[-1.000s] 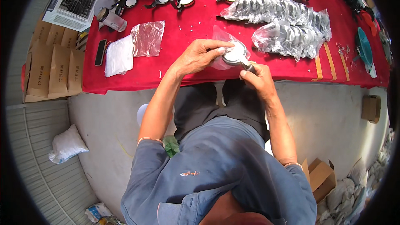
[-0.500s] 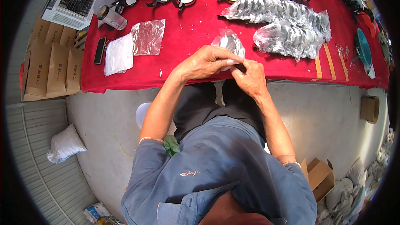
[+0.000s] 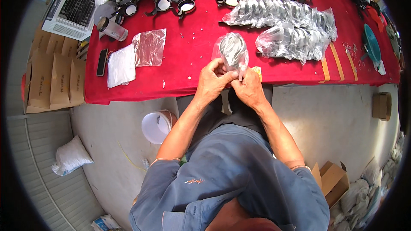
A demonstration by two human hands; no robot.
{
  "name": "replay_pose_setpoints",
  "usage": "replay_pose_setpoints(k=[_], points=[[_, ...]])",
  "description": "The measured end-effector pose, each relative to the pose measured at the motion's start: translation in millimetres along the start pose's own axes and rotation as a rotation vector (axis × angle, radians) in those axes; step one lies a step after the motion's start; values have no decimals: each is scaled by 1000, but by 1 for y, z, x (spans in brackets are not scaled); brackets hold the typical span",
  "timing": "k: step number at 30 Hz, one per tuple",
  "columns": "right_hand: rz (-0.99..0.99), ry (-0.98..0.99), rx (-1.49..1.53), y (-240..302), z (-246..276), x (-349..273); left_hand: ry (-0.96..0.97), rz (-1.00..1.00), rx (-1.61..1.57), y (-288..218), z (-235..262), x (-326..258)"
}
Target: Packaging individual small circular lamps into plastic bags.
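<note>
Item 1: bagged part (image 3: 233,50), one; a rounded, dark-and-pale piece inside clear, wrinkled plastic. Location: directly beyond your hands, over the near part of the red-covered counter (image 3: 180,55); whether it touches the cloth, you cannot tell from this view.

Axis: long side running away from you, far end leaning slightly to your left, narrow end toward your body.

Item 2: your left hand (image 3: 211,80); fingers bent in against the part's near left side, thumb pointing across toward the right hand. Of the two, this one sits nearer the rounded body.

Item 3: your right hand (image 3: 249,89); closed small, pinching the plastic at the narrow near end. Fingertips partly hidden.

Item 4: bagged rows (image 3: 295,42), two, to the right of the part and apart from it.

Item 5: flat clear bag (image 3: 149,47), one, well to your left, beside a white stack (image 3: 121,65).

Item 6: yellow piece (image 3: 257,73), just beside your right hand; kind unclear.
</note>
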State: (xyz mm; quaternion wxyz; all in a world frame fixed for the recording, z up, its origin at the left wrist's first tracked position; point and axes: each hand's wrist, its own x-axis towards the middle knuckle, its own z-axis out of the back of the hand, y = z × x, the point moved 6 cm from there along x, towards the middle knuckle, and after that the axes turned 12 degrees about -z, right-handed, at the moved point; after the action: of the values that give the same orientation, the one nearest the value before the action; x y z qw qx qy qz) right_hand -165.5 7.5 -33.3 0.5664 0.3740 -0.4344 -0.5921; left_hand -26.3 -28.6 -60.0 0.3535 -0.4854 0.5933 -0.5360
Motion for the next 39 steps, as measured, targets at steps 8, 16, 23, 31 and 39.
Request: replay_pose_setpoints(k=[8, 16, 23, 31, 39], points=[[-217, 131, 67, -18, -4, 8, 82, -128, 160, 0, -6, 21], [-254, -303, 43, -39, 61, -15, 160, -633, 858, -38, -49, 80], [-322, -337, 65, -60, 82, -18, 582, -712, 946, -2, -109, 120], [-201, -397, -70, -49, 84, -3, 373, -666, 1085, 1, -121, 117], [-70, -334, -12, -67, 91, 2, 157, -584, 944, -52, -11, 117]])
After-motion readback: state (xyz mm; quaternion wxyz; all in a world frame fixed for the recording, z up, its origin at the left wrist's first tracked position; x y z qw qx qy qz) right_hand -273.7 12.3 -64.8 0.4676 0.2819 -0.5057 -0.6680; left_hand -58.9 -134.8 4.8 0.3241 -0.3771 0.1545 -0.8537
